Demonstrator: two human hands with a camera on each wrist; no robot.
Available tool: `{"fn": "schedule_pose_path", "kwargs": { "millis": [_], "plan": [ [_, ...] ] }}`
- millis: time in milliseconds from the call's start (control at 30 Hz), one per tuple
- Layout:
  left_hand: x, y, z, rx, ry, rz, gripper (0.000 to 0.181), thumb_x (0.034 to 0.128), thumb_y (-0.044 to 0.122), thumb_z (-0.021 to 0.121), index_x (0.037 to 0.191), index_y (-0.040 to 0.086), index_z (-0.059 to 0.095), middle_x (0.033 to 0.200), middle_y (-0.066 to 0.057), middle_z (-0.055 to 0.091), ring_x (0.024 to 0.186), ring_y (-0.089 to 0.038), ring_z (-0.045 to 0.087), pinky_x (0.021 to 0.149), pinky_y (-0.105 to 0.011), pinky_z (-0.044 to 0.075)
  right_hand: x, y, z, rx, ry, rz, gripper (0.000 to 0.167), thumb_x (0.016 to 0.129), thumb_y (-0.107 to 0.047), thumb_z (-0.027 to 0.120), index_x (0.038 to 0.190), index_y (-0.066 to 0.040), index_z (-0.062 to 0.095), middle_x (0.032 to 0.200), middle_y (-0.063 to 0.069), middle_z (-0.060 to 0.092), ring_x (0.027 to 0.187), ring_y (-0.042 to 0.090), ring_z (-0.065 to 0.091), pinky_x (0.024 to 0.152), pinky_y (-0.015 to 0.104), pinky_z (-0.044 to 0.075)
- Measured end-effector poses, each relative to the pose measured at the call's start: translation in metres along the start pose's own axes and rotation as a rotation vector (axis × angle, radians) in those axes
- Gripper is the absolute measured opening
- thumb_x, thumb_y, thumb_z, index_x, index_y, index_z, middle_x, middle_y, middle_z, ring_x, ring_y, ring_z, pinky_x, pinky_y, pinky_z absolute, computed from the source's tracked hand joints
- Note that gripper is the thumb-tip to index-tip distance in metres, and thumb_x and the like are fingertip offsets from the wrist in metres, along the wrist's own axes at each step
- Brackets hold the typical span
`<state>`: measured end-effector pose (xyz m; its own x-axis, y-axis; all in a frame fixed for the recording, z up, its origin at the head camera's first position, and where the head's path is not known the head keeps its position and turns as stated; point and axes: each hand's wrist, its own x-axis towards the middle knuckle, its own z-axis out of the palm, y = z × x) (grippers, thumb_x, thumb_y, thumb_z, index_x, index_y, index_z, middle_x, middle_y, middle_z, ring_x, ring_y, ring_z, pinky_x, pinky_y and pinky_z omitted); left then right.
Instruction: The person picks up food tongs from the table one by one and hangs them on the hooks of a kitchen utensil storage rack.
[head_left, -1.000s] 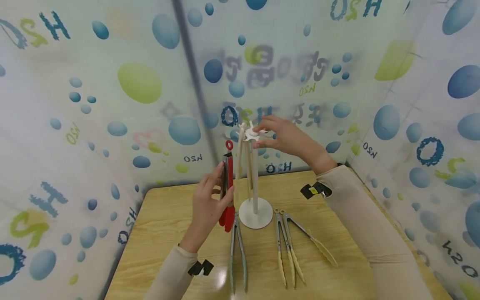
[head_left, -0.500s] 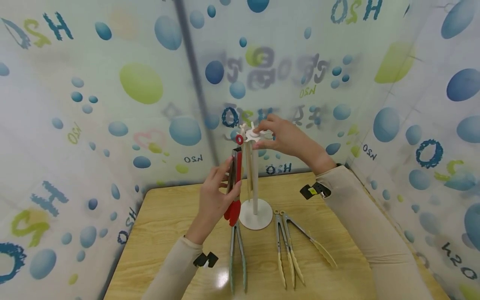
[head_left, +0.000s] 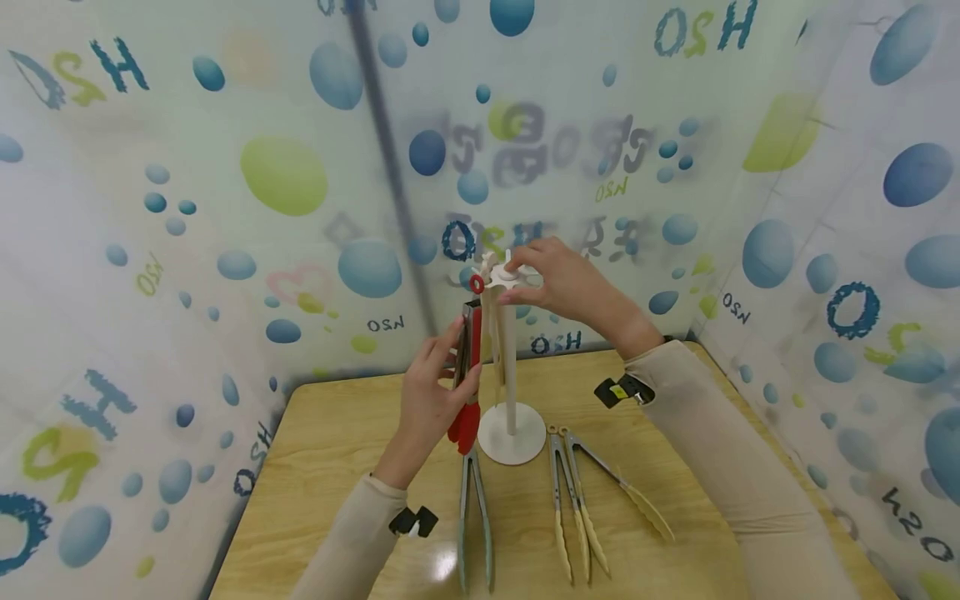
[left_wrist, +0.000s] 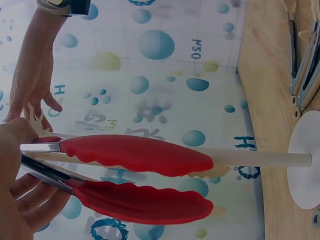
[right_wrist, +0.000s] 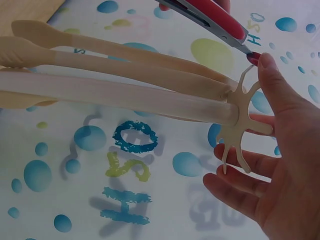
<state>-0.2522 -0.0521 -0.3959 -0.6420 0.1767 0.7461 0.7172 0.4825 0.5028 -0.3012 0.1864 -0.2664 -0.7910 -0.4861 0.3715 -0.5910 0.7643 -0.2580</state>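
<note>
My left hand (head_left: 431,396) grips red-tipped tongs (head_left: 468,421) upright, with their tips pointing down, just left of a white utensil stand (head_left: 512,446). In the left wrist view the two scalloped red heads (left_wrist: 137,154) are slightly apart. My right hand (head_left: 566,287) holds the stand's hooked top, thumb and fingers around the hub (right_wrist: 237,117). At one hook, beside my right thumb, is the tongs' red ring (right_wrist: 253,58); whether it sits over the hook I cannot tell. Beige long-handled utensils (right_wrist: 135,67) hang from the stand.
Tongs with grey-green tips (head_left: 476,533) lie on the wooden table (head_left: 337,450) in front of the stand. Several pale-yellow-tipped tongs arms (head_left: 583,533) lie to its right, one splayed outward. A bubble-patterned wall covering (head_left: 300,250) stands close behind.
My left hand has moved right and slightly up with the red tongs, bringing their ring up to the stand's hooks. My right hand stays on the stand's top.
</note>
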Motion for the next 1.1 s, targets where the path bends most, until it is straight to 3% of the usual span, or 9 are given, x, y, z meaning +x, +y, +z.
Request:
{"fn": "schedule_pose_path", "kwargs": {
  "millis": [567, 733, 900, 1100],
  "plan": [
    [0.001, -0.003, 0.005, -0.003, -0.031, -0.012, 0.072, 0.0863, 0.011, 0.075, 0.150, 0.025, 0.045, 0.110, -0.013, 0.062, 0.084, -0.021, 0.067, 0.068, -0.032, 0.061, -0.004, -0.008, 0.002, -0.079, 0.075, -0.005, 0.049, 0.086, -0.057, 0.067, 0.114, -0.016, 0.065, 0.122, 0.008, 0.063, 0.118, 0.029, 0.055, 0.094, 0.047, 0.052],
    [0.000, -0.005, 0.008, -0.002, -0.050, -0.036, 0.072, 0.0874, 0.013, 0.075, 0.150, 0.029, 0.043, 0.111, -0.011, 0.061, 0.085, -0.021, 0.066, 0.069, -0.032, 0.061, -0.003, -0.005, -0.010, -0.021, -0.053, 0.031, 0.054, 0.089, -0.058, 0.063, 0.127, -0.019, 0.064, 0.135, 0.008, 0.059, 0.129, 0.030, 0.051, 0.104, 0.051, 0.047],
    [-0.001, -0.007, 0.009, -0.003, -0.053, -0.050, 0.071, 0.0882, 0.014, 0.074, 0.150, 0.031, 0.043, 0.112, -0.011, 0.061, 0.086, -0.020, 0.067, 0.070, -0.033, 0.062, -0.005, -0.001, -0.027, 0.018, -0.202, 0.021, 0.049, 0.097, -0.043, 0.060, 0.140, -0.020, 0.057, 0.149, 0.009, 0.051, 0.142, 0.032, 0.042, 0.115, 0.056, 0.036],
    [-0.002, -0.008, 0.011, 0.006, -0.053, -0.065, 0.071, 0.0881, 0.015, 0.074, 0.150, 0.032, 0.043, 0.111, -0.010, 0.061, 0.086, -0.020, 0.067, 0.069, -0.032, 0.062, -0.004, 0.001, -0.032, 0.010, -0.237, -0.037, 0.048, 0.099, -0.035, 0.060, 0.143, -0.019, 0.054, 0.148, 0.012, 0.051, 0.138, 0.034, 0.047, 0.112, 0.055, 0.040]
  ]
}}
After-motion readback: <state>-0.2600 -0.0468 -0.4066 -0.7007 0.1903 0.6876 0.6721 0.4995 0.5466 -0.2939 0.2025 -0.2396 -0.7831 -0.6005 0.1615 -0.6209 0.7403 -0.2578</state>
